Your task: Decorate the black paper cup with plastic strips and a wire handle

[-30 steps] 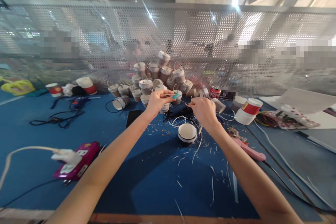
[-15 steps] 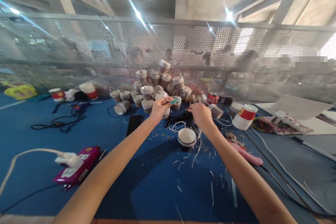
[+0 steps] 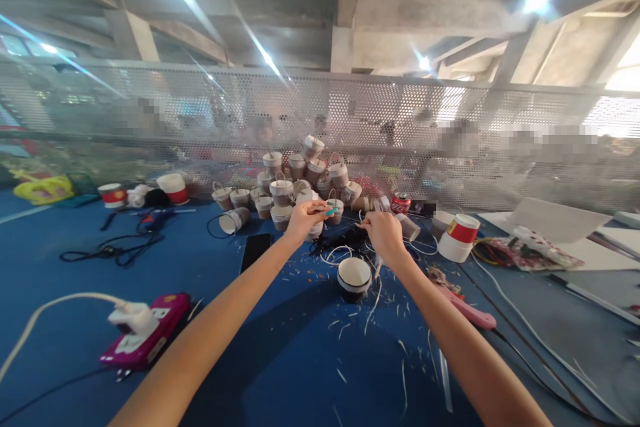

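My left hand point(image 3: 304, 221) is closed in a pinch in front of the stacked cups, with a small teal item point(image 3: 331, 211) at its fingertips; its kind is too small to tell. A short way to the right, my right hand point(image 3: 383, 232) also pinches, its fingertips pointing toward the left hand. Whatever it holds is too fine to make out. Below and between both hands a small white cup with a dark lower band point(image 3: 354, 273) stands upright on the blue table point(image 3: 290, 373). Loose white cord point(image 3: 337, 255) curls behind that cup.
Small handled cups point(image 3: 281, 192) are piled against a perforated screen point(image 3: 210, 107). A black phone point(image 3: 256, 251), purple power strip point(image 3: 145, 333), pink glue gun point(image 3: 470, 310), red can point(image 3: 401, 203) and red-and-white tub point(image 3: 459, 238) lie around. White scraps litter the table.
The whole view has tilted slightly upward, so the scene sits lower. Both hands keep their pinched poses, about the same distance apart.
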`<state>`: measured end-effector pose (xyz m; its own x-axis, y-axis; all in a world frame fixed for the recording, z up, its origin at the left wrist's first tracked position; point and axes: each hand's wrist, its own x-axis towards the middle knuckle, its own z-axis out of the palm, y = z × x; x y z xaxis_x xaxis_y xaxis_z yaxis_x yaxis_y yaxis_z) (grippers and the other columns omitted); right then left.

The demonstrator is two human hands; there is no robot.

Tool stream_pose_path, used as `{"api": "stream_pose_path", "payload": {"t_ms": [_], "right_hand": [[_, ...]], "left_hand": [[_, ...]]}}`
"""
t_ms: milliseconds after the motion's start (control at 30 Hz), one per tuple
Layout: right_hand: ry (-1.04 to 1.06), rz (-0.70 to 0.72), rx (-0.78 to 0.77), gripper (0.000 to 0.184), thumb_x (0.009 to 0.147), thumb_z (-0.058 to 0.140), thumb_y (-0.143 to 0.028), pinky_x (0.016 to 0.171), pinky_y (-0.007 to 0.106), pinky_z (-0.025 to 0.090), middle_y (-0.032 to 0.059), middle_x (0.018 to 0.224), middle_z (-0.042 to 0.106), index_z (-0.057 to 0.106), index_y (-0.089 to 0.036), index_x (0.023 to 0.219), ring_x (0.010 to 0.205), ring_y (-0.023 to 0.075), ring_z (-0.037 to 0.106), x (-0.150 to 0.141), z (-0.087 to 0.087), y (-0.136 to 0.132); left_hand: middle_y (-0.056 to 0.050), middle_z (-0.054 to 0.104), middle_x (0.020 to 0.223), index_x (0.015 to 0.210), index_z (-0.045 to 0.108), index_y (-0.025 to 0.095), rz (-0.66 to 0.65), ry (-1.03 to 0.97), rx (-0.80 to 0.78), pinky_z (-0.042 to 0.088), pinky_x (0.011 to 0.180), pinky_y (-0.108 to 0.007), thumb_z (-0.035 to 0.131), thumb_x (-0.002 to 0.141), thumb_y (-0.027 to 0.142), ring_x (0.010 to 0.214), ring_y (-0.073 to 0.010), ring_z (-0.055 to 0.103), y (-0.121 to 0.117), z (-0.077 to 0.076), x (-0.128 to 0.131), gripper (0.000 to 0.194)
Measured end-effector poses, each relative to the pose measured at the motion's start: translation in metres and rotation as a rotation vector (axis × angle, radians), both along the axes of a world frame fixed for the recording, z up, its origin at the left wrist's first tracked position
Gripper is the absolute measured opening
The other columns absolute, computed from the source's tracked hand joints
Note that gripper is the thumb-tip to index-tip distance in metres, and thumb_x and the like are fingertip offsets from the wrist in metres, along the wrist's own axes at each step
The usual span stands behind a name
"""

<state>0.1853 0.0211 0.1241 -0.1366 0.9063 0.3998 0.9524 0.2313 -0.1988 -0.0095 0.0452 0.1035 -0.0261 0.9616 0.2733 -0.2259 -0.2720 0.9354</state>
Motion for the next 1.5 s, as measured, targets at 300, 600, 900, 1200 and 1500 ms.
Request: {"api": "stream_pose_path", "payload": {"t_ms": [300, 600, 900, 1200, 1500], "right_hand": [[0.075, 0.120, 0.085, 0.017, 0.085, 0.056, -0.023, 0.064, 0.023, 0.039, 0.0046, 0.084, 0.071, 0.069, -0.019, 0.075, 0.082, 0.0167, 0.064, 0.001, -0.003, 0.002], [-0.090, 0.053, -0.051, 0.024, 0.088, 0.051, -0.027, 0.065, 0.026, 0.042, 0.0110, 0.085, 0.073, 0.074, -0.022, 0.092, 0.083, 0.0216, 0.068, 0.011, 0.003, 0.006], [-0.012, 0.000, 0.014, 0.021, 0.083, 0.058, -0.034, 0.061, 0.025, 0.040, 0.0074, 0.079, 0.073, 0.074, -0.021, 0.079, 0.077, 0.0196, 0.067, 0.011, -0.002, 0.007], [-0.008, 0.062, 0.037, 0.015, 0.082, 0.060, -0.029, 0.060, 0.024, 0.038, 0.0061, 0.081, 0.071, 0.070, -0.019, 0.077, 0.079, 0.0178, 0.065, 0.009, -0.003, 0.006], [-0.063, 0.107, -0.103, 0.019, 0.084, 0.056, -0.025, 0.064, 0.025, 0.042, 0.0095, 0.083, 0.072, 0.074, -0.019, 0.088, 0.081, 0.0199, 0.067, 0.010, -0.002, 0.008]], "left_hand": [[-0.004, 0.073, 0.076, 0.091, 0.055, 0.015, 0.099, -0.143, 0.032, 0.052, 0.079, -0.033, 0.083, 0.047, 0.015, 0.080, -0.0179, 0.069, 0.002, -0.001, 0.003, 0.052], [-0.004, 0.073, 0.080, 0.104, 0.048, 0.017, 0.145, -0.110, 0.155, 0.052, 0.081, -0.035, 0.081, 0.051, 0.016, 0.086, -0.0210, 0.069, 0.000, 0.006, 0.000, 0.063], [-0.006, 0.073, 0.081, 0.100, 0.047, 0.017, 0.177, -0.030, 0.148, 0.050, 0.084, -0.038, 0.081, 0.052, 0.025, 0.087, -0.0212, 0.068, -0.001, 0.004, 0.001, 0.059], [-0.005, 0.072, 0.081, 0.103, 0.046, 0.017, 0.157, -0.040, 0.142, 0.052, 0.079, -0.035, 0.081, 0.051, 0.021, 0.085, -0.0204, 0.068, 0.000, 0.000, 0.001, 0.063], [-0.006, 0.072, 0.083, 0.106, 0.045, 0.018, 0.179, -0.008, 0.154, 0.052, 0.079, -0.035, 0.083, 0.050, 0.022, 0.083, -0.0205, 0.069, 0.002, -0.004, 0.001, 0.068]]}}
